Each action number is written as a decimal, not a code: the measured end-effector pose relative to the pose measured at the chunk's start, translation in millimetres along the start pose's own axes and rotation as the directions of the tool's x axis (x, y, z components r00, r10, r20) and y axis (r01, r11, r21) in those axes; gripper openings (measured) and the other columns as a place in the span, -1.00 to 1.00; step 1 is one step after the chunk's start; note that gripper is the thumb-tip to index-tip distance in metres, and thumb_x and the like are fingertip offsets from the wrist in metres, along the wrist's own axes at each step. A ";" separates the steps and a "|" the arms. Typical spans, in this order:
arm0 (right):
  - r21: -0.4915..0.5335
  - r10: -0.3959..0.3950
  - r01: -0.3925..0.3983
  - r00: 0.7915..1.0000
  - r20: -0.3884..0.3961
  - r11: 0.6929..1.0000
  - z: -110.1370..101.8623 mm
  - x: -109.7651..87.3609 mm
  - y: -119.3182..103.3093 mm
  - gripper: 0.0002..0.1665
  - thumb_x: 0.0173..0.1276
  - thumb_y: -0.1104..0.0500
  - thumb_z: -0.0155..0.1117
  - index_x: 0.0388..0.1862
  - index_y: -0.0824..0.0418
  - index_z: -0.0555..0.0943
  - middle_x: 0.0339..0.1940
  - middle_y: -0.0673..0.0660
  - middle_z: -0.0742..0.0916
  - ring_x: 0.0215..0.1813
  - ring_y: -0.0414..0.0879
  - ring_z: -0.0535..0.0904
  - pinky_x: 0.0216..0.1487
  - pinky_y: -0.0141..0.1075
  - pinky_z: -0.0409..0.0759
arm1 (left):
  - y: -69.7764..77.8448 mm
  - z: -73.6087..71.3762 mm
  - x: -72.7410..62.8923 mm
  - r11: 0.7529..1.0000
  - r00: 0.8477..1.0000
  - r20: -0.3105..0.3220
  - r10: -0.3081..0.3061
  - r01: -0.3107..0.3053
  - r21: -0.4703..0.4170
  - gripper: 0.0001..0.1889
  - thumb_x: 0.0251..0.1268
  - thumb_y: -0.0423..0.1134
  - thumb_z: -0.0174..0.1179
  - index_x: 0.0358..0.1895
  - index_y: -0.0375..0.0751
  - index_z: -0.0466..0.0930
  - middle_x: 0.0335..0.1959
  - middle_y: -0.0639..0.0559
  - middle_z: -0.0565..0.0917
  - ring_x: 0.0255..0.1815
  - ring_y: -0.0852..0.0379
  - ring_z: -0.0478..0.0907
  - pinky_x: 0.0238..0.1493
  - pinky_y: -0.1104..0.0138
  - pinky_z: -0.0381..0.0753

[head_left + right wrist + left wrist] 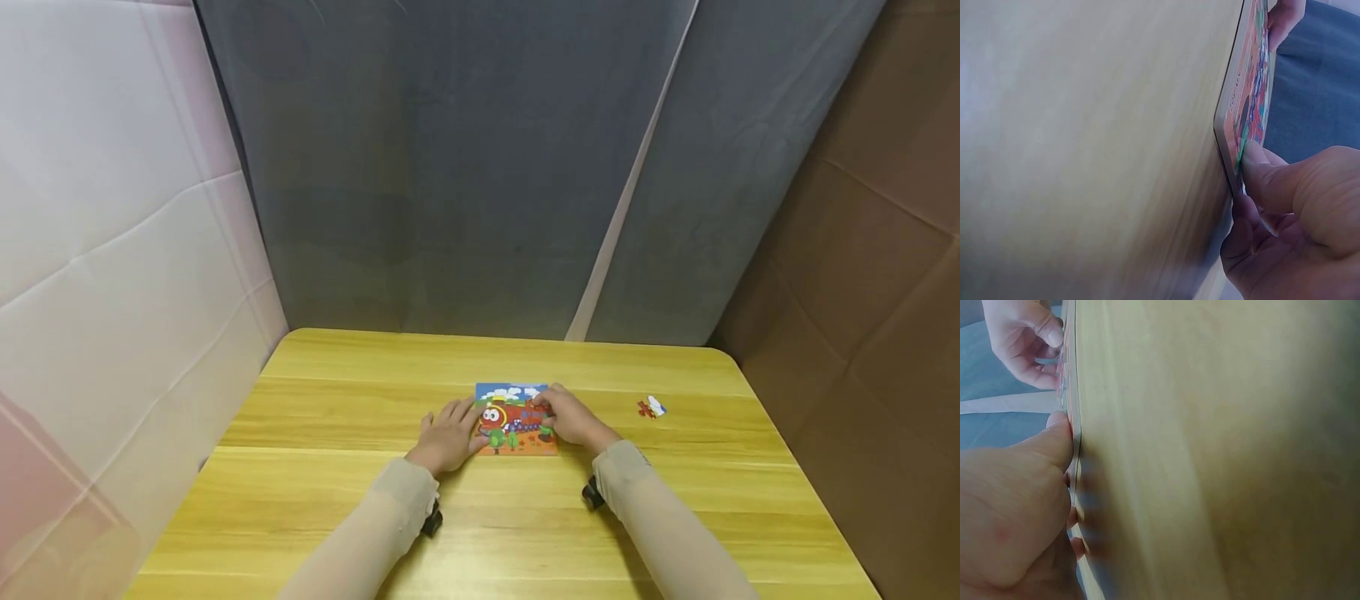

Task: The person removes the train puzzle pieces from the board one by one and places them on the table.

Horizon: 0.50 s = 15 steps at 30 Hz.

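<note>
While the left hand (447, 437), fingers spread, touches the train jigsaw (514, 420) at left, the right hand (573, 416) pinches its right edge.

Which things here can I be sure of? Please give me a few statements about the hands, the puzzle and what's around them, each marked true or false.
1. The picture puzzle lies on the wooden table. True.
2. Both hands are well away from the puzzle. False: the left hand touches its left side and the right hand its right side.
3. Some loose pieces lie to the right of the puzzle. True.
4. The puzzle shows only plain stripes. False: it shows a red train with eyes.
5. Brown cloth hangs along the right side. True.
</note>
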State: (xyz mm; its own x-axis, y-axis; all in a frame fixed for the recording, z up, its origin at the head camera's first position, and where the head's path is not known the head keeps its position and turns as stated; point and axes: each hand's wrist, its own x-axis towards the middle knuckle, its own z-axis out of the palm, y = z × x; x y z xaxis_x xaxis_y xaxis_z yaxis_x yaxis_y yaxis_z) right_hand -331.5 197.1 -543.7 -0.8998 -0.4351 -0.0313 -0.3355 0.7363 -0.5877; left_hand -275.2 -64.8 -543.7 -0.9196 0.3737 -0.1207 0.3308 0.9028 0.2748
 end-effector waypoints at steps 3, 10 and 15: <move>-0.006 0.003 -0.003 1.000 -0.005 1.000 -0.1 0.3 -0.9 -0.68 0.40 0.40 0.30 0.11 0.25 0.61 -0.09 0.10 0.53 -0.06 -0.05 0.50 0.06 -0.12 0.58 | 1.4 -2.0 -1.4 1.000 1.000 -0.006 0.003 -0.003 0.001 -0.30 0.58 0.22 -0.08 0.62 0.02 0.10 0.66 -0.03 0.03 0.62 -0.16 0.01 0.41 -0.36 0.10; -0.001 -0.002 0.002 1.000 -0.012 1.000 -0.1 0.6 -1.0 -0.69 0.39 0.41 0.30 0.08 0.24 0.59 -0.10 0.11 0.51 -0.09 -0.05 0.46 0.02 -0.14 0.56 | 1.9 -2.8 -1.9 1.000 1.000 -0.005 0.000 0.000 0.009 -0.31 0.59 0.20 -0.09 0.62 0.01 0.10 0.66 -0.03 0.03 0.62 -0.15 0.01 0.42 -0.34 0.09; 0.014 0.021 -0.021 1.000 -0.005 1.000 -0.2 0.2 -1.1 -0.69 0.40 0.39 0.30 0.09 0.22 0.58 -0.10 0.12 0.49 -0.11 -0.04 0.43 -0.01 -0.15 0.52 | 0.3 0.0 0.5 1.000 1.000 0.005 -0.008 0.008 0.000 -0.30 0.59 0.20 -0.09 0.63 0.02 0.07 0.67 -0.02 0.00 0.63 -0.16 -0.02 0.43 -0.35 0.04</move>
State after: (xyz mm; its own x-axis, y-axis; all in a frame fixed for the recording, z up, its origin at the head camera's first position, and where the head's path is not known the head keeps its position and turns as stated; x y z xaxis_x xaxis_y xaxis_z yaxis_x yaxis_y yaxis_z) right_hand -331.4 196.2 -543.0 -0.9083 -0.4165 -0.0396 -0.3125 0.7382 -0.5979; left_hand -275.6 -64.4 -543.7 -0.9214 0.3671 -0.1275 0.3230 0.9059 0.2740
